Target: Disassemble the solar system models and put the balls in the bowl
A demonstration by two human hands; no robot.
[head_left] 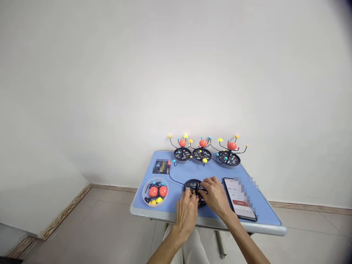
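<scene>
A round black base (pixel 189 183) of a planet model lies near the table's front edge, with printed labels and a small orange piece at its middle. One thin curved black rod (pixel 176 180) reaches out from it to the left. My left hand (pixel 187 207) is closed on the base's near left part, fingertips close to the middle. From the right, my right hand (pixel 215 193) pinches at a black rod over the base; its fingers partly hide that rod. Left of the hands, a clear round tub (pixel 143 198) holds red balls (pixel 163 191), yellow and blue pieces and black rods.
Three assembled planet models (pixel 182 154) (pixel 202 154) (pixel 229 158) stand along the table's back by the wall, their rods sticking out. A phone (pixel 238 198) showing a timer lies on the right. A blurred dark card (pixel 161 167) lies at back left of the blue tabletop (pixel 198 170).
</scene>
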